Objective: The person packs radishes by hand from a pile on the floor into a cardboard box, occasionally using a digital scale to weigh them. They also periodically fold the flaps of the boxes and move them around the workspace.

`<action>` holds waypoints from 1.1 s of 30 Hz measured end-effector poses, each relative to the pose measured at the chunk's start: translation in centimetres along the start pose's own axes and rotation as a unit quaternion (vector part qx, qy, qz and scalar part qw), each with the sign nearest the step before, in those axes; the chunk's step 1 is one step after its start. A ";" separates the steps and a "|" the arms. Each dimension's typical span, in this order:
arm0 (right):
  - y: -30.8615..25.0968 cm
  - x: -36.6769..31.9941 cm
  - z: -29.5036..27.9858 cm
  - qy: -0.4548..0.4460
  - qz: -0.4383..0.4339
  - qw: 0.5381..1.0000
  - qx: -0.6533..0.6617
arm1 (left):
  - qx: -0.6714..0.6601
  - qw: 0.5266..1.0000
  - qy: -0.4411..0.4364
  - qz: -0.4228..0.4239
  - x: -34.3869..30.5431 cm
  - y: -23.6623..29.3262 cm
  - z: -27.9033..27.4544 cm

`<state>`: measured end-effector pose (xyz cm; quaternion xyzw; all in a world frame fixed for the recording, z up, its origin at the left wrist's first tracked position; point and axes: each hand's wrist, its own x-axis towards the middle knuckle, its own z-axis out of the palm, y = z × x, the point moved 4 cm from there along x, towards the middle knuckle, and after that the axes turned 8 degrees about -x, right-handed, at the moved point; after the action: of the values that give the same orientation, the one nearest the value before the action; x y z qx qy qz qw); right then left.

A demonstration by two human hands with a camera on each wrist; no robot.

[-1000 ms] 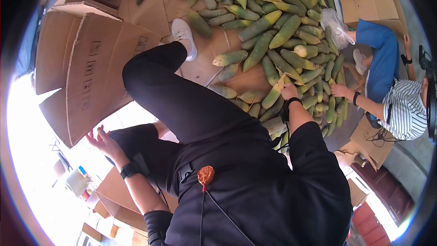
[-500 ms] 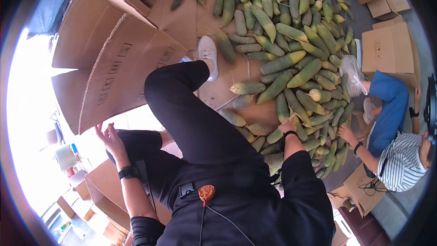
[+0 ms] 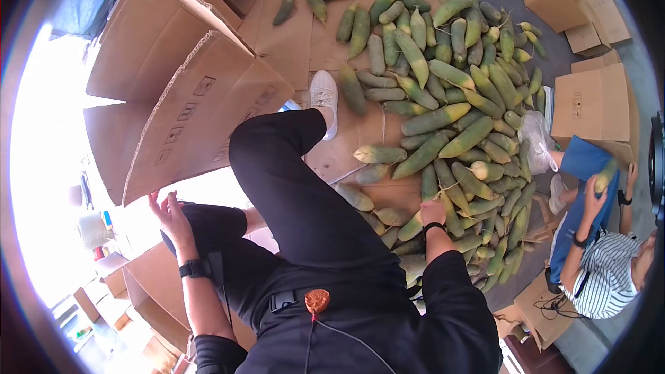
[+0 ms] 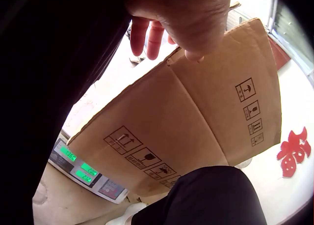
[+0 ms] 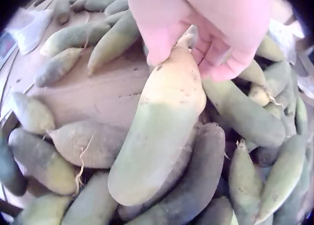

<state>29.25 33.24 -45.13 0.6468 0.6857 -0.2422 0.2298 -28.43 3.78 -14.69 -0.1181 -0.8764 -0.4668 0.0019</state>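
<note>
My right hand (image 3: pixel 434 212) pinches a green radish (image 5: pixel 156 141) by its pale tapered end, low over the near side of a large radish pile (image 3: pixel 471 138). In the right wrist view, the radish's rounded green end points down and overlaps darker radishes below. At the left, my left hand (image 3: pixel 173 223) hangs with loosely bent fingers beside the lower corner of a big cardboard box (image 3: pixel 201 107). The left wrist view puts the thumb right at the box's edge, the fingers hanging beside it with nothing in them.
A scale (image 4: pixel 81 168) with lit green digits stands below the box. Another person in a striped shirt (image 3: pixel 609 273) sits at the right holding a radish (image 3: pixel 605 175). Cartons (image 3: pixel 592 104) stand behind them. My white shoe (image 3: pixel 324 104) rests on flattened cardboard (image 3: pixel 291 34).
The head view has shifted, so the scene sits lower in it. My right hand keeps its radish, lower against the pile. The other person has lifted a radish from the pile's right side.
</note>
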 end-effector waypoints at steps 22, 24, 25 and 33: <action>-13.8 -3.7 -19.0 0.297 -0.198 0.908 0.220 | -0.065 0.998 0.004 0.013 0.3 -0.2 -0.3; -17.1 -3.3 -23.0 0.332 -0.226 0.874 0.273 | -0.071 0.997 0.009 0.012 0.4 -0.2 -0.4; -18.7 -3.5 -24.9 0.367 -0.248 0.855 0.269 | -0.074 0.997 0.010 0.010 0.4 -0.3 -0.4; -31.1 -15.7 -38.9 0.401 -0.486 0.634 0.449 | -0.096 0.995 0.018 0.013 0.3 -0.7 -0.9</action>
<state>-0.98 44.09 -3.96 0.2766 0.7326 -0.3138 -0.5370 -28.92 2.76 -14.72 -0.1207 -0.8260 -0.5505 0.0121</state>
